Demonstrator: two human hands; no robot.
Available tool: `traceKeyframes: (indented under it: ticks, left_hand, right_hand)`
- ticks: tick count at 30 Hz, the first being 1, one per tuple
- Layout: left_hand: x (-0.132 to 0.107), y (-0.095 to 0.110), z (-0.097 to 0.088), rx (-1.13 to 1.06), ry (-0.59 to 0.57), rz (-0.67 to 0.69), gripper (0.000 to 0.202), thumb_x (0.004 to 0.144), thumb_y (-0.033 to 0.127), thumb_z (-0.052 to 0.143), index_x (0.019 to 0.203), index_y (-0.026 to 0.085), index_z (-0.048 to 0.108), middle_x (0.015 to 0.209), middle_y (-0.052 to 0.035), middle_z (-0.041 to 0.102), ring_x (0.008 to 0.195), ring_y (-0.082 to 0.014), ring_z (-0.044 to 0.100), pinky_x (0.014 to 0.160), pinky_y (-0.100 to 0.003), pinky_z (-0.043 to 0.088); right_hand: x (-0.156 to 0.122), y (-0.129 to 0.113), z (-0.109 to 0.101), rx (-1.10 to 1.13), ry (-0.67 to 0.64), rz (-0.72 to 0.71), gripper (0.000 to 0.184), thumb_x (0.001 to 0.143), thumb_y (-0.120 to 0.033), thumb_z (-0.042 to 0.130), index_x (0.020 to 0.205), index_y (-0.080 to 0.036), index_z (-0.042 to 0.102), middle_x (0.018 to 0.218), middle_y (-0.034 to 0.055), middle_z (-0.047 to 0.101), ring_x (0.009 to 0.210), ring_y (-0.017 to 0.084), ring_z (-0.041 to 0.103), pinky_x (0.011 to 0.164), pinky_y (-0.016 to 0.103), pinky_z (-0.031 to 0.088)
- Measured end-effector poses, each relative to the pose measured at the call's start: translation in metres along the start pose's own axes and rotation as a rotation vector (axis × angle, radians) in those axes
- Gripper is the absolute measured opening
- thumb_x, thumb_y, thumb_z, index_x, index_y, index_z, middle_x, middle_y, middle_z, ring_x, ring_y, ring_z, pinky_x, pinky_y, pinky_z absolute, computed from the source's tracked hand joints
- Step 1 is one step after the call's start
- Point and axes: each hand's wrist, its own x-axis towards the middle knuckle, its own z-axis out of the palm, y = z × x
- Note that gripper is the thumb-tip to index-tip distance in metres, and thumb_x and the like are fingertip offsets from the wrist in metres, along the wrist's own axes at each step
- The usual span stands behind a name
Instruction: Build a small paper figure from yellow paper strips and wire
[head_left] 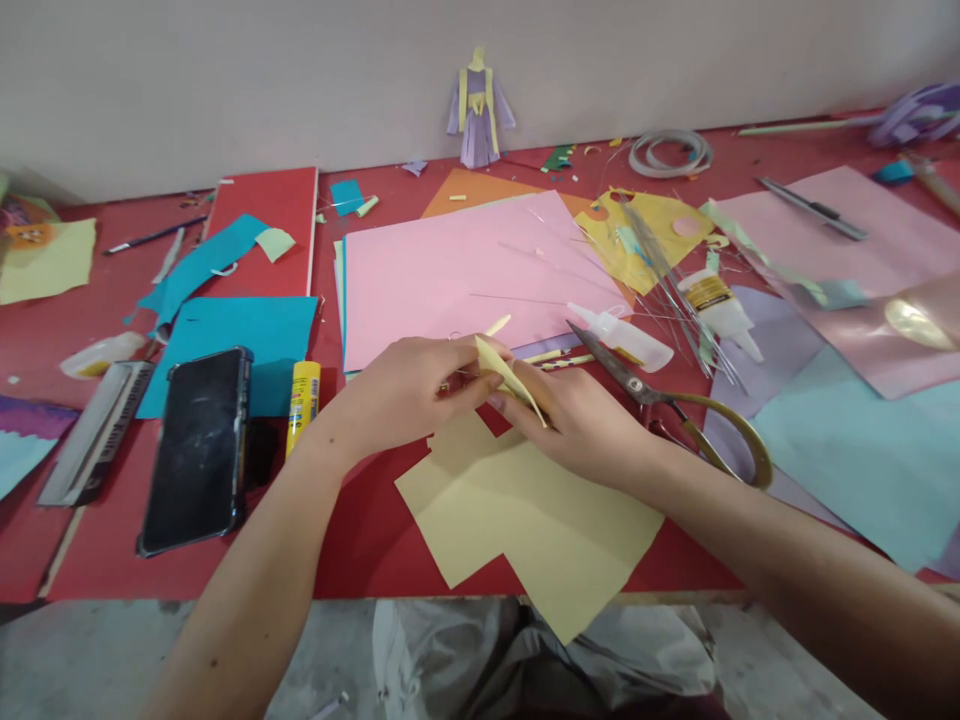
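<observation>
My left hand (409, 385) and my right hand (577, 415) meet above the red table (360, 545), both pinched on a small strip of pale yellow paper (504, 372) that they hold between them. Beneath the hands lies a larger cut sheet of the same yellow paper (525, 525), reaching over the table's front edge. A big pink sheet (457, 270) lies just beyond my fingers.
Scissors (675, 410) and a glue bottle (622, 335) lie right of my hands, thin wires (667, 275) behind them. A phone (196, 445), a yellow glue stick (304, 400) and blue paper (240, 340) are on the left. A paper doll (478, 108) stands against the wall.
</observation>
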Motion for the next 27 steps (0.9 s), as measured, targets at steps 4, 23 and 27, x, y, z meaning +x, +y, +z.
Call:
traceKeyframes:
  ticks: [4,23,27]
  left_hand:
    - [0.0002,-0.001,0.0002,-0.05,0.019,0.043,0.028,0.093,0.029,0.056,0.119,0.026,0.065,0.121,0.0006,0.067,0.093,-0.0136,0.066,0.08,-0.023,0.05]
    - [-0.0002,0.001,0.0002,-0.127,0.019,0.05,0.025,0.092,0.025,0.053,0.114,0.026,0.066,0.126,0.0005,0.065,0.097,-0.0146,0.066,0.085,-0.024,0.052]
    - [-0.0002,0.001,0.0004,-0.121,0.015,0.04,0.025,0.093,0.027,0.052,0.114,0.025,0.066,0.127,-0.0003,0.064,0.097,-0.0149,0.066,0.088,-0.026,0.052]
  right_hand:
    - [0.0,-0.002,-0.0014,0.071,0.008,0.01,0.026,0.094,-0.025,0.042,0.107,-0.009,0.059,0.067,0.0055,0.065,0.054,0.016,0.056,0.051,0.025,0.03]
    - [-0.0013,0.001,-0.0009,0.017,-0.023,-0.018,0.022,0.092,-0.022,0.045,0.108,-0.012,0.056,0.072,0.0054,0.066,0.059,0.018,0.058,0.053,0.026,0.032]
    - [-0.0013,-0.0001,-0.0004,-0.002,-0.021,-0.024,0.021,0.093,-0.022,0.042,0.106,-0.013,0.056,0.077,0.0078,0.069,0.062,0.019,0.061,0.054,0.026,0.034]
